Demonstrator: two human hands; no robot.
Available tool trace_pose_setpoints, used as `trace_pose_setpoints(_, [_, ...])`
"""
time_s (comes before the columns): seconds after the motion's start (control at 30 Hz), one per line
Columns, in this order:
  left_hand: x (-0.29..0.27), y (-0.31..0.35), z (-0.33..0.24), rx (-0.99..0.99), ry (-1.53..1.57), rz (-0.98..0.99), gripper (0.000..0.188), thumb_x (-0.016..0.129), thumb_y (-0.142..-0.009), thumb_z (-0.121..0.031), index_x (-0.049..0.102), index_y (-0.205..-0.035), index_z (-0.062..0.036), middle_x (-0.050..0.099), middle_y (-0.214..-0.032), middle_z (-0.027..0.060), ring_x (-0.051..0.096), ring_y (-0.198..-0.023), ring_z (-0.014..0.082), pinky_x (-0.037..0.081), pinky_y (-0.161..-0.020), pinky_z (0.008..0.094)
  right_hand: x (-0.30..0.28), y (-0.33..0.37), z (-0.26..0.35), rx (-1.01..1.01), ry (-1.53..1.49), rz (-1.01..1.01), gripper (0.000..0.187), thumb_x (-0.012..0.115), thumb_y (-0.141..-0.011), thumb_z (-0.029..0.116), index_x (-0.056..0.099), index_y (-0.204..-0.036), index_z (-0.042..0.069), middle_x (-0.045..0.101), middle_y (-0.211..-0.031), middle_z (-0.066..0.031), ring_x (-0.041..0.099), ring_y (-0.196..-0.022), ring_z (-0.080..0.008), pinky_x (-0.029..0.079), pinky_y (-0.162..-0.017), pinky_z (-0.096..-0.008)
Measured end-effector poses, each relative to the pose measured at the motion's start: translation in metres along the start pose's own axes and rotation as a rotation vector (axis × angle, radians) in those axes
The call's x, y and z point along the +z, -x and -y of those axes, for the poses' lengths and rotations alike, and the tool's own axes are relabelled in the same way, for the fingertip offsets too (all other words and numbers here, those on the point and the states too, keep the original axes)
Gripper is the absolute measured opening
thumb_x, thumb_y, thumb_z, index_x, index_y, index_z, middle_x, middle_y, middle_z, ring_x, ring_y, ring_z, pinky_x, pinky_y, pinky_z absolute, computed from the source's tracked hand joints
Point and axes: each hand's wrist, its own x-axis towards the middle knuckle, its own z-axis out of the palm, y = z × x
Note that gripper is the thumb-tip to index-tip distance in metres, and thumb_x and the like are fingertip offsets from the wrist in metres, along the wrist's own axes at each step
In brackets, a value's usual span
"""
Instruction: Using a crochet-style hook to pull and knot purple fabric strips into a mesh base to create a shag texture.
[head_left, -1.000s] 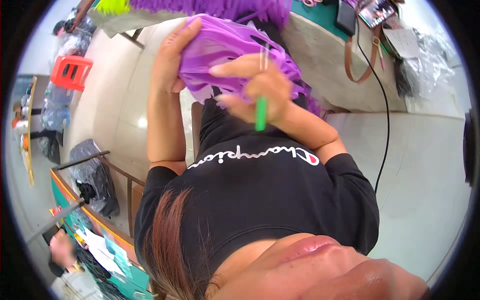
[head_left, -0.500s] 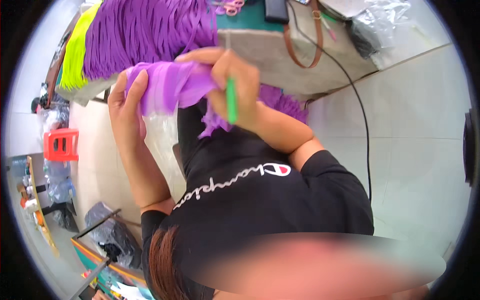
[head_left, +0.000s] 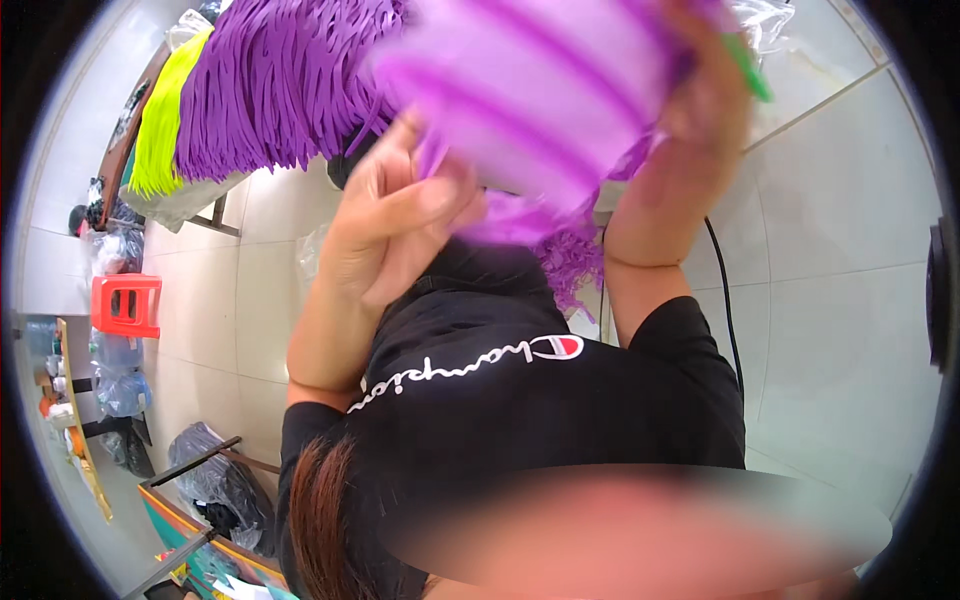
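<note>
A sheet of thin, sheer purple fabric [head_left: 540, 95] with darker stripes is raised in front of me, smeared by motion. At its lower left edge, my left hand [head_left: 415, 205] pinches it between thumb and fingers. My right hand [head_left: 705, 95] is up at the fabric's right side, blurred, with its fingers closed around the edge. A slim green-handled tool [head_left: 748, 68] sticks out from that same hand; its tip is hidden. More purple fabric [head_left: 570, 260], crumpled and frilly, hangs below the sheet near my lap.
Long purple strips [head_left: 280, 90] hang over the table edge at the back left, beside a bundle of neon-yellow strips [head_left: 165, 125]. A red plastic stool [head_left: 127, 306] stands on the left. A black cable [head_left: 727, 300] runs down at the right. Wrapped plastic bags [head_left: 215, 470] lie lower left.
Both hands have moved right, the right one farther up. The fabric has opened out from a gathered bunch into a wide sheet, now covering much of the table. The green-handled tool travelled with my right hand.
</note>
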Motion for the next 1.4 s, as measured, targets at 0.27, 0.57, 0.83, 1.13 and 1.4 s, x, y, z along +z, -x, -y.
trace_pose_setpoints(0.27, [-0.106, 0.072, 0.037, -0.015, -0.497, -0.520, 0.041, 0.054, -0.093, -0.025, 0.044, -0.126, -0.0026, 0.056, -0.109, 0.0085, 0.054, -0.098, 0.0178, 0.043, -0.088, 0.0352, 0.123, 0.073, -0.052, 0.229, -0.472, 0.684, 0.028, 0.062, -0.073, -0.001, 0.035, -0.070, 0.005, 0.049, -0.073, -0.0028, 0.050, -0.074, -0.0120, 0.044, -0.069, -0.0277])
trace_pose_setpoints(0.57, [-0.103, 0.074, 0.028, 0.178, 0.101, -0.587, 0.046, 0.041, -0.097, -0.029, 0.040, -0.131, 0.0021, 0.047, -0.132, 0.0121, 0.044, -0.123, 0.0258, 0.032, -0.105, 0.0403, 0.143, 0.106, -0.035, 0.573, -0.397, 0.540, 0.042, 0.071, -0.081, 0.020, 0.036, -0.062, 0.006, 0.034, -0.059, 0.0034, 0.030, -0.058, -0.0046, 0.029, -0.048, -0.0250])
trace_pose_setpoints(0.83, [-0.095, 0.071, 0.050, 0.056, -0.286, -0.649, 0.039, 0.063, -0.088, -0.018, 0.050, -0.121, -0.0009, 0.058, -0.115, 0.0082, 0.055, -0.105, 0.0176, 0.043, -0.091, 0.0328, 0.153, 0.132, -0.034, 0.435, -0.300, 0.418, 0.041, 0.071, -0.079, 0.008, 0.033, -0.064, 0.007, 0.055, -0.071, -0.0024, 0.041, -0.065, -0.0046, 0.036, -0.055, -0.0199])
trace_pose_setpoints(1.13, [-0.091, 0.073, 0.057, 0.288, -0.265, -0.767, 0.022, 0.061, -0.088, -0.009, 0.058, -0.109, -0.0009, 0.062, -0.104, 0.0076, 0.059, -0.093, 0.0139, 0.046, -0.082, 0.0276, 0.149, 0.137, -0.027, 0.237, -0.182, 0.489, 0.038, 0.069, -0.080, 0.006, 0.034, -0.065, 0.006, 0.061, -0.074, -0.0081, 0.046, -0.066, -0.0061, 0.040, -0.056, -0.0220])
trace_pose_setpoints(1.4, [-0.088, 0.072, 0.055, 0.225, -0.230, -0.757, 0.020, 0.063, -0.085, -0.006, 0.059, -0.104, -0.0006, 0.063, -0.097, 0.0069, 0.061, -0.089, 0.0145, 0.048, -0.079, 0.0282, 0.148, 0.135, -0.020, 0.339, -0.206, 0.459, 0.037, 0.069, -0.080, 0.006, 0.034, -0.065, 0.005, 0.058, -0.071, -0.0061, 0.044, -0.064, -0.0070, 0.040, -0.056, -0.0222])
